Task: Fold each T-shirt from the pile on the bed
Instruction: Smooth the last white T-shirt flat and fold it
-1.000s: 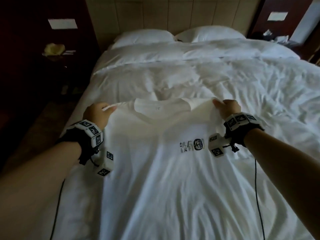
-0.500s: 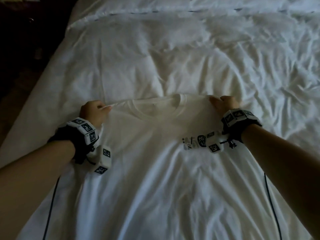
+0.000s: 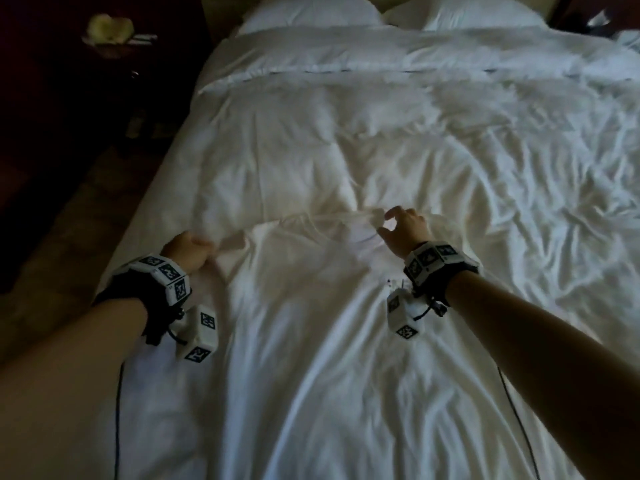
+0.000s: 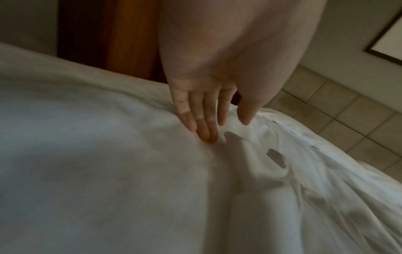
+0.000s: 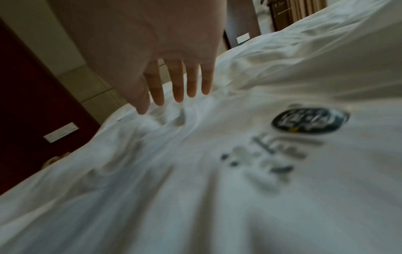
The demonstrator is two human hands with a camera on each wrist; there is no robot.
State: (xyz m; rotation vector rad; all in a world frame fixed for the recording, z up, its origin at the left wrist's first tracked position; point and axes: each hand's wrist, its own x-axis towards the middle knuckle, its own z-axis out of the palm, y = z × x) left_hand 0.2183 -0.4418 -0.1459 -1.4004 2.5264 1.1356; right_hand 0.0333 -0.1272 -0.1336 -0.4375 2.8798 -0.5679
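Observation:
A white T-shirt [image 3: 311,341] lies front up on the bed, its collar [image 3: 332,225] away from me and bunched. A dark round print [image 5: 309,120] with grey lettering marks its chest. At the shirt's left shoulder is my left hand [image 3: 204,249]; the left wrist view shows this left hand [image 4: 226,128] with straight fingers [image 4: 202,127], the tips touching the cloth and the thumb apart. My right hand [image 3: 388,223] hovers at the right side of the collar. In the right wrist view, that right hand [image 5: 161,104] is spread just above the fabric and holds nothing.
The shirt rests on a rumpled white duvet [image 3: 485,150] that covers the bed. Two pillows [image 3: 311,12] lie at the head. The bed's left edge drops to a dark floor [image 3: 69,220]. A nightstand with a yellowish object [image 3: 109,26] stands at the far left.
Both hands have let go of the shirt's shoulders, and the shirt now lies flat. My right hand has moved left toward the collar. The view has tilted up toward the pillows.

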